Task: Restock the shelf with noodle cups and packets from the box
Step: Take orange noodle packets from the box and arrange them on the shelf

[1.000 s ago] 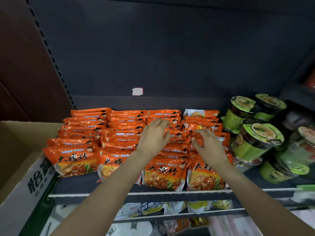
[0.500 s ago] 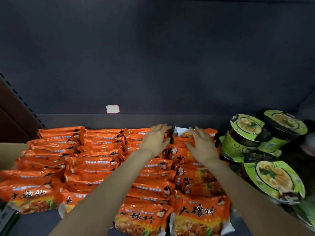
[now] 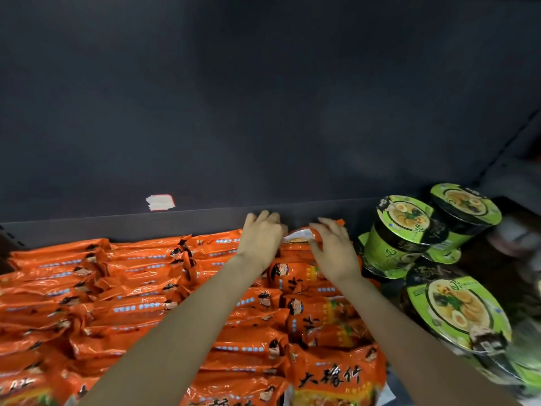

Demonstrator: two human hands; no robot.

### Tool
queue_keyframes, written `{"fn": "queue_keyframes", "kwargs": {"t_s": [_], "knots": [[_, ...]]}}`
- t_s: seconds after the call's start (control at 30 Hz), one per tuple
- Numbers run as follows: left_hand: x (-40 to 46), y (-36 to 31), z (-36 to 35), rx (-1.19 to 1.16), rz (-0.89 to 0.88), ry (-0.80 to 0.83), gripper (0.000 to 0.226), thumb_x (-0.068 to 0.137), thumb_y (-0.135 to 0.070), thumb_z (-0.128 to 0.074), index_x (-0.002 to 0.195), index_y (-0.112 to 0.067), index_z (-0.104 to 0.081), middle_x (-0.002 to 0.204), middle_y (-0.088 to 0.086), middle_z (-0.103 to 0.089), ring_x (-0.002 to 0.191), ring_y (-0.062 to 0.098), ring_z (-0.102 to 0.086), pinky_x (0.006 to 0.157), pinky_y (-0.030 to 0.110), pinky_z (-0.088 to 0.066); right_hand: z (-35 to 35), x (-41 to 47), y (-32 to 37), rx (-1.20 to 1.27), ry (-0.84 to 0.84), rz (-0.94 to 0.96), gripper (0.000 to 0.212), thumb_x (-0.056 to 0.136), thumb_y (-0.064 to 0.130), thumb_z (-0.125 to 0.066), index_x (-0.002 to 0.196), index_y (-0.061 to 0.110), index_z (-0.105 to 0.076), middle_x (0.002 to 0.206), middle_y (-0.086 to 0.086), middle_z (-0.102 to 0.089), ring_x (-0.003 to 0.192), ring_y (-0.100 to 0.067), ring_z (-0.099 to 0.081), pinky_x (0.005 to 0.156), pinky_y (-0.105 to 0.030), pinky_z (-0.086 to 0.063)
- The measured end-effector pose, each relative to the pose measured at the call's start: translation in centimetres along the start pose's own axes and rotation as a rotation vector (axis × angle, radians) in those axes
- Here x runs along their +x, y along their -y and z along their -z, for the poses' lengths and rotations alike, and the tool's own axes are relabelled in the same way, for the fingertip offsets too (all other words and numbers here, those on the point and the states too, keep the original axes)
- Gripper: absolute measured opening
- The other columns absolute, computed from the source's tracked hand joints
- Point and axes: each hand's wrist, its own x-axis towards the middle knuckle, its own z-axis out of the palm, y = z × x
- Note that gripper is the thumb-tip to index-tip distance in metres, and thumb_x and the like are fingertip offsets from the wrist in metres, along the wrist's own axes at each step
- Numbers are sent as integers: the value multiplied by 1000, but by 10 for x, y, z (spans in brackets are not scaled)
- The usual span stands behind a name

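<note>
Rows of orange noodle packets [image 3: 140, 291] fill the dark shelf [image 3: 87, 227], standing on edge from front to back. Both my arms reach to the back of the right-hand rows. My left hand [image 3: 260, 238] curls its fingers over the left end of the rearmost orange packet [image 3: 298, 240], whose white edge shows between my hands. My right hand [image 3: 333, 250] holds the same packet's right end between thumb and fingers. Green-lidded noodle cups [image 3: 401, 230] are stacked to the right of the packets.
The shelf's dark back panel [image 3: 263, 112] rises just behind my fingers, with a small white-and-red sticker [image 3: 160, 203] on it. More green cups [image 3: 456, 309] lie tilted at the right, close to my right forearm. The box is out of view.
My hands have slid from the middle of the packet rows to the back of the shelf and closed on the rearmost packet. The view has moved in closer, and the box has left it.
</note>
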Motion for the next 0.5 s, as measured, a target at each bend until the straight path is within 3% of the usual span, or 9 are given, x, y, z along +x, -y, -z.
{"fn": "queue_keyframes", "kwargs": {"t_s": [0.07, 0.17, 0.27, 0.5], "knots": [[-6, 7, -2, 1, 28, -14, 24, 94, -21, -50, 113, -27, -63, 113, -3, -55, 111, 19, -43, 90, 32, -31, -1, -1, -1, -37, -62, -25, 40, 94, 25, -51, 134, 20, -49, 147, -2, -32, 137, -20, -26, 113, -41, -29], [-13, 11, -2, 1, 47, -23, 24, 95, -25, -51, 116, -29, -62, 114, -4, -56, 111, 19, -42, 91, 33, -31, -2, -2, 2, 77, -71, -144, 47, 94, 25, -53, 139, 20, -39, 147, -9, -26, 137, -25, -25, 108, -38, -34], [-15, 12, 1, -36, 57, -16, 26, 96, -29, -47, 118, -29, -61, 118, -3, -55, 113, 19, -42, 92, 33, -31, 0, 4, 2, 194, -31, -238, 50, 95, 28, -51, 141, 18, -32, 138, -11, -40, 127, -27, -41, 99, -38, -41], [-21, 23, -2, -225, 71, 40, 32, 96, -34, -47, 127, -32, -55, 128, -9, -49, 119, 14, -38, 97, 30, -29, 6, 16, -2, 270, -26, -260, 31, 92, 23, -57, 123, 20, -50, 117, -6, -62, 106, -23, -60, 85, -32, -49]]}}
